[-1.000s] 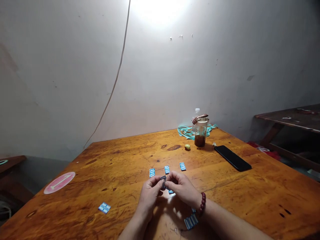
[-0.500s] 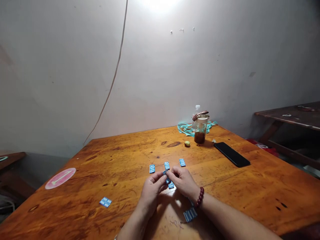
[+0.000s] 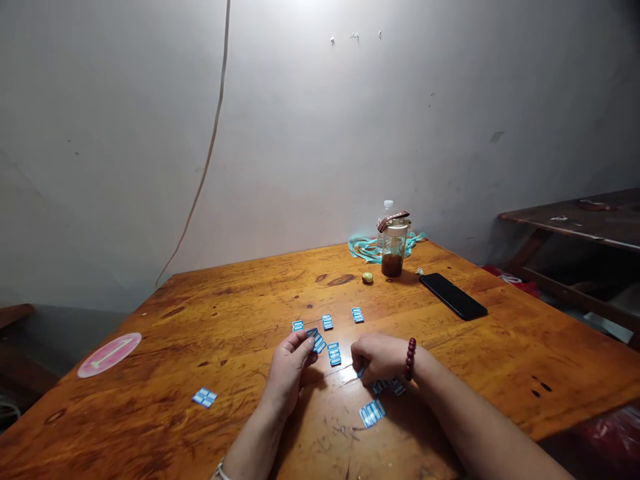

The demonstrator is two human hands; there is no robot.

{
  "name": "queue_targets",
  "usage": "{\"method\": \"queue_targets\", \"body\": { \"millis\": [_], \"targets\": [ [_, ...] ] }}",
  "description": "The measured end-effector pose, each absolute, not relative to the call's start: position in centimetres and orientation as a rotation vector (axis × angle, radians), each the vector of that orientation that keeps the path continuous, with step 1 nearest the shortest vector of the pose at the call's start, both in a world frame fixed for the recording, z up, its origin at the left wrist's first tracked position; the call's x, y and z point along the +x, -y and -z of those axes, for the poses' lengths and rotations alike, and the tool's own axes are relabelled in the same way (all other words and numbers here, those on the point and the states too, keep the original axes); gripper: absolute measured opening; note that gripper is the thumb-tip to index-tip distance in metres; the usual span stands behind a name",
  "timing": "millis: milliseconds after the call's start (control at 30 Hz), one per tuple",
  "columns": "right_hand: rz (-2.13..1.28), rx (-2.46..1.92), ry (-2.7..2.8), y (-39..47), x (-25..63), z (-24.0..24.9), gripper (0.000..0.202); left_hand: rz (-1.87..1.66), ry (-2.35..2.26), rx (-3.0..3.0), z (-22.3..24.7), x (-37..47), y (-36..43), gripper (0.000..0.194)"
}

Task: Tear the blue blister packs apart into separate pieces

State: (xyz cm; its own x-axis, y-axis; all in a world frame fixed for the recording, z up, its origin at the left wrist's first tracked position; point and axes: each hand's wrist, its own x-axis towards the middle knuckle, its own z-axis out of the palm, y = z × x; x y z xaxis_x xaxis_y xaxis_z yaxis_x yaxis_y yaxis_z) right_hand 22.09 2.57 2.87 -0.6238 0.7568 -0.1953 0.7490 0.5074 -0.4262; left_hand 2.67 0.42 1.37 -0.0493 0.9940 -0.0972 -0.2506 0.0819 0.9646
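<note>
Pinching a small blue-and-white striped piece (image 3: 317,341) between thumb and fingers: that's the left hand (image 3: 290,367), holding it just above the table (image 3: 240,307). The right hand (image 3: 377,357) is low over the wood, fingers curled down, gap narrow. A blue edge (image 3: 361,373) shows at its fingertips; hard to see under there, so can't tell if it's gripped or only touched.

Similar flat pieces lie about. Center piece (image 3: 334,354) sits between the hands, touching neither. Far row, left to right: left row piece (image 3: 298,326), partly hidden behind the left hand and its piece; middle row piece (image 3: 327,323); right row piece (image 3: 357,315). More pieces (image 3: 384,387) lie right under the right hand, count unclear. Near piece (image 3: 373,413) is closer to the body. Four-panel piece (image 3: 205,398) is off left, well apart.

Beaded bracelet (image 3: 411,360) on the right wrist. Black phone (image 3: 453,297) flat at right; cup (image 3: 393,257) with dark liquid upright further back, turquoise ribbon (image 3: 363,248) behind it.
</note>
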Motion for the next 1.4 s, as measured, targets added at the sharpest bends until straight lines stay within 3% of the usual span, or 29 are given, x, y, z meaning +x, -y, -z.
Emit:
{"method": "queue_targets", "body": {
  "millis": [100,333,667,867,1100,1300,1400],
  "targets": [
    [-0.836,-1.38,2.692,-2.7,22.0,-2.6,0.017,-1.293,-1.101,0.915,-1.3,2.6,-0.4,0.024],
    [-0.633,-1.331,2.672,-3.1,23.2,-2.7,0.032,-1.28,-1.113,0.957,-1.1,2.6,-0.5,0.023],
    [-0.889,-1.465,2.574,-3.4,22.8,-2.5,0.021,-1.257,-1.116,0.983,-1.2,2.7,-0.4,0.024],
    [-0.769,-1.46,2.542,-3.5,22.6,-2.2,0.029,-1.245,-1.114,0.989,-1.4,2.9,-0.3,0.025],
    [-0.894,-1.442,2.45,-3.8,22.6,-2.0,0.012,-1.235,-1.089,0.992,-1.3,2.7,-0.4,0.025],
    [-1.321,-0.998,2.016,-2.4,21.2,-4.0,0.002,-1.229,-1.081,1.044,-1.2,3.0,-0.3,0.022],
    [-1.278,-0.866,1.88,-1.7,19.9,-4.1,0.003,-1.211,-1.088,1.082,-1.1,3.4,-0.2,0.023]
  ]
}}
